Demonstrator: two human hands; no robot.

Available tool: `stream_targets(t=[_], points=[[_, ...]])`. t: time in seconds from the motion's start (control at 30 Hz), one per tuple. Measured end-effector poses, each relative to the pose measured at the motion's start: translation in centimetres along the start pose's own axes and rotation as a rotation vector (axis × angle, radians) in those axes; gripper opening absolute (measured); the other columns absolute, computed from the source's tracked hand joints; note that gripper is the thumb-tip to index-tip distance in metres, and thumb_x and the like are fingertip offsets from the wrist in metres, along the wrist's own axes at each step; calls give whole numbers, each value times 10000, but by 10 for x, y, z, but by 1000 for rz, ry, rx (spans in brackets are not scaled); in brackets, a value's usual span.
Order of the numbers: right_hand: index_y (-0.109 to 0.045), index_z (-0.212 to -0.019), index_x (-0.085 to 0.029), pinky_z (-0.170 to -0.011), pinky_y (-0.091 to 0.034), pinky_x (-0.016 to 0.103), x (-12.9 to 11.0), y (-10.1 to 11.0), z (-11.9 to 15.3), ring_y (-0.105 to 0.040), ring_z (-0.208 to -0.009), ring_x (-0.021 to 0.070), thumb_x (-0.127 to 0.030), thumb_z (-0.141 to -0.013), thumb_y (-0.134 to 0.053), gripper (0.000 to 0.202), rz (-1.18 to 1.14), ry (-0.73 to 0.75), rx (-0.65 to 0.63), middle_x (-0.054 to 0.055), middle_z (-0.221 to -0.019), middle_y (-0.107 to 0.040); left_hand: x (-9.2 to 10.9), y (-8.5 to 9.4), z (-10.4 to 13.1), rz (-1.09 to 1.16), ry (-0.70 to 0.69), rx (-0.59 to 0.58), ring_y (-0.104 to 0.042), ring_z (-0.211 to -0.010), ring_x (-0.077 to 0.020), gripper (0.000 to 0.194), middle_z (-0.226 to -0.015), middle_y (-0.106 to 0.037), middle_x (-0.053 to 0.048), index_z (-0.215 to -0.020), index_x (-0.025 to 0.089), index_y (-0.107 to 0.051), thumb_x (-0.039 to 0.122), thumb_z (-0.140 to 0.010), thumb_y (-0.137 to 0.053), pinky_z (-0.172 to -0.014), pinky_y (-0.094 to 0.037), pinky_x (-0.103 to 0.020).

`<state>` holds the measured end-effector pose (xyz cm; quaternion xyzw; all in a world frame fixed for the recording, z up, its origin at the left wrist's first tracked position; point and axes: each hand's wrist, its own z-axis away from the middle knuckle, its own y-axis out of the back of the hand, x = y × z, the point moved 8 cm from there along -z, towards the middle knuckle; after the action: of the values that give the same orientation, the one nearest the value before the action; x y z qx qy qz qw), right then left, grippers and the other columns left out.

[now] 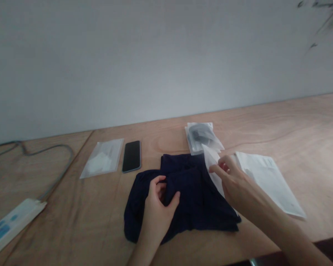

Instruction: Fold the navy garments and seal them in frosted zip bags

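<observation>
Before a pale wall (pixel 127 66), the wooden worktop (pixel 80 214) carries a navy cloth (pixel 194 208) near its front edge, the left hand (pixel 158 207) half-open on it, thumb and fingers apart, the right hand (pixel 231 179) curled against a translucent sheet (pixel 210 158) beside it, whether pinching I cannot tell.

1. Dim lighting; pale sheen on brown wooden table (pixel 316 147) right of the right hand (pixel 231 180).
2. Crumpled navy fabric (pixel 202 207) under left hand (pixel 157 208): detail lost.
3. White rectangular plastic power strip (pixel 26 212), far left of both hands: blurred.
</observation>
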<state>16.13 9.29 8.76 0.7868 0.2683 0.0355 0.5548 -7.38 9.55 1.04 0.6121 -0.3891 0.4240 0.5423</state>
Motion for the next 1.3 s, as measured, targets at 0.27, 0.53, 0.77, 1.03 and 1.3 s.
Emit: stream_targets(t=[0.27,0.53,0.77,1.03,1.3], points=[[-788,-1006,-216,-803,-607,473,-12,17,-14,-555,-993,269,84,-843,-421,500,-67,17,46,150,-1235,-459,-18,25,9,222,209,45,-712,-1243,-298,535,-1335,-731,-129,-1324,208,-616,328,-834,-797,-1082,-566,-478],[-749,-967,-162,-884,-607,434,-22,-48,-25,-590,-1017,271,68,-837,-498,365,-72,67,-151,155,-1153,-597,-22,42,18,-131,84,33,-736,-1144,-304,636,-1222,-724,-102,-1341,242,-512,488,-833,-805,-1033,-573,-502],[-653,-1193,-177,-866,-590,513,-19,-67,-29,-648,-1014,336,-98,-855,-724,355,71,6,-248,167,-1207,-653,-23,67,25,-29,201,186,-743,-1060,-315,680,-1140,-736,-83,-1258,229,-555,526,-736,-874,-989,-578,-507],[-621,-1212,-156,-925,-588,490,-32,-68,-39,-621,-1093,319,-76,-838,-709,393,-142,55,-236,165,-1228,-623,-4,43,26,385,265,51,-749,-1064,-277,646,-1118,-771,-53,-1228,236,-596,416,-701,-924,-928,-609,-381],[-702,-1170,-234,-947,-566,436,-53,-52,-44,-594,-1057,288,-53,-935,-510,353,-298,212,-150,108,-1088,-666,7,0,19,604,293,-63,-734,-918,-221,498,-978,-752,-21,-1099,219,-647,322,-696,-921,-806,-596,-299]])
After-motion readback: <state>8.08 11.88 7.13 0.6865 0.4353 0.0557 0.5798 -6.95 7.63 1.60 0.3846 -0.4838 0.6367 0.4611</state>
